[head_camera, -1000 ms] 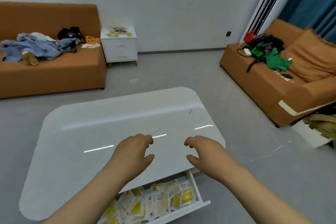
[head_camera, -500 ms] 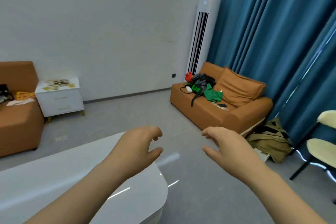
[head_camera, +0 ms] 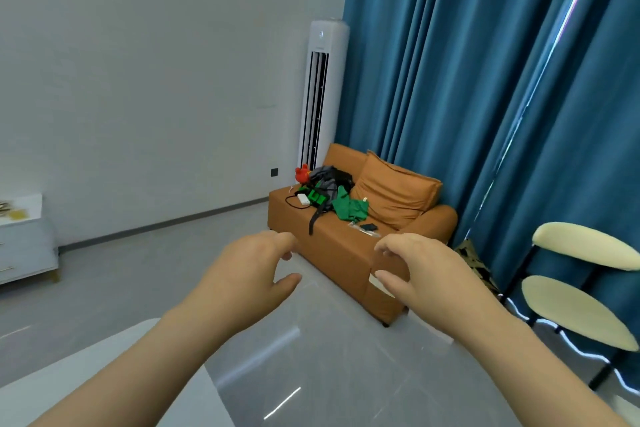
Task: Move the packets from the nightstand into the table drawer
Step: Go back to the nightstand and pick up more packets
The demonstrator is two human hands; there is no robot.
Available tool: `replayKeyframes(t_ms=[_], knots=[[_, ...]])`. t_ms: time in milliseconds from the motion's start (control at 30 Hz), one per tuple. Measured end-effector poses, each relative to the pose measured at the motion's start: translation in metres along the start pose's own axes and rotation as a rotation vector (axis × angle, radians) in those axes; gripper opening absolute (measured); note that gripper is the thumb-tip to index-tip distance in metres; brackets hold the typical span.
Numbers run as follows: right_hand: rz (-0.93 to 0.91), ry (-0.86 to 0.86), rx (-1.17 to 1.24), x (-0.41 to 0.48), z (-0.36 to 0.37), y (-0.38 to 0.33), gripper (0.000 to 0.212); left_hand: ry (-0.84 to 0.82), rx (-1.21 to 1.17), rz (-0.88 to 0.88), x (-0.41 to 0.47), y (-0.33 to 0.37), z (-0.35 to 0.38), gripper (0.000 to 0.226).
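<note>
A: Status on the task?

B: Both hands empty. My left hand (head_camera: pixel 249 274) & right hand (head_camera: pixel 426 274) are up in front of me, fingers loosely curled, spread apart, gripping nothing. Some packets (head_camera: pixel 14 213) sit on the nightstand (head_camera: pixel 31 246) at far left edge of view, well apart from me. So there's more to carry, I'd judge.

A: And the drawer?

B: Not in view. Only a corner of the white table (head_camera: pixel 104 374) shows, low left, under my left forearm. Can't tell how many packets are in it from here.

A: What's around? Anything blocking?

B: Orange sofa (head_camera: pixel 346 253) ahead w/ green cloth (head_camera: pixel 349 210), a bag & cables on it. Tall white AC unit (head_camera: pixel 322 97) behind, blue curtains (head_camera: pixel 485 80) at right, cream chair (head_camera: pixel 581 274) far right. Floor (head_camera: pixel 138 270) between me & nightstand looks open. Main obstacle: table corner, need to step round it.
</note>
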State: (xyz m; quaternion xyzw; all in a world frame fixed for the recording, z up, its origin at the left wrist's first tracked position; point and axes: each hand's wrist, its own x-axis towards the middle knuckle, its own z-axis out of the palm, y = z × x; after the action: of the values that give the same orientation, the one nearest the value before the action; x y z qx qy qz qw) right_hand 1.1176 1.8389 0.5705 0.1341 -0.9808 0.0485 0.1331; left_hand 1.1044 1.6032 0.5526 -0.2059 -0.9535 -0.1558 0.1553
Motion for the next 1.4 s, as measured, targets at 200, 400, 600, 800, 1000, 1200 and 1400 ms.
replayKeyframes(t_ms=[200, 400, 600, 800, 1000, 1200, 1400], knots=[[0.028, 0.039, -0.019, 0.083, -0.004, 0.034, 0.036, 0.026, 0.003, 0.028, 0.092, -0.028, 0.009, 0.031], [0.029, 0.052, -0.013, 0.146, 0.007, 0.072, 0.035, 0.018, 0.017, 0.040, 0.164, -0.049, 0.029, 0.030], [-0.015, 0.053, 0.017, 0.226, 0.033, 0.119, 0.032, 0.014, 0.025, 0.016, 0.244, -0.058, 0.059, 0.032], [-0.099, 0.074, 0.062, 0.318, 0.054, 0.177, 0.032, 0.065, 0.058, -0.063, 0.335, -0.063, 0.089, 0.032], [-0.207, 0.067, 0.082, 0.409, 0.072, 0.227, 0.027, 0.096, 0.111, -0.166, 0.410, -0.072, 0.110, 0.030], [-0.302, 0.046, 0.139, 0.489, 0.100, 0.238, 0.026, 0.115, 0.153, -0.254, 0.456, -0.106, 0.121, 0.032], [-0.382, 0.039, 0.178, 0.572, 0.124, 0.223, 0.028, 0.138, 0.181, -0.327, 0.500, -0.163, 0.129, 0.031]])
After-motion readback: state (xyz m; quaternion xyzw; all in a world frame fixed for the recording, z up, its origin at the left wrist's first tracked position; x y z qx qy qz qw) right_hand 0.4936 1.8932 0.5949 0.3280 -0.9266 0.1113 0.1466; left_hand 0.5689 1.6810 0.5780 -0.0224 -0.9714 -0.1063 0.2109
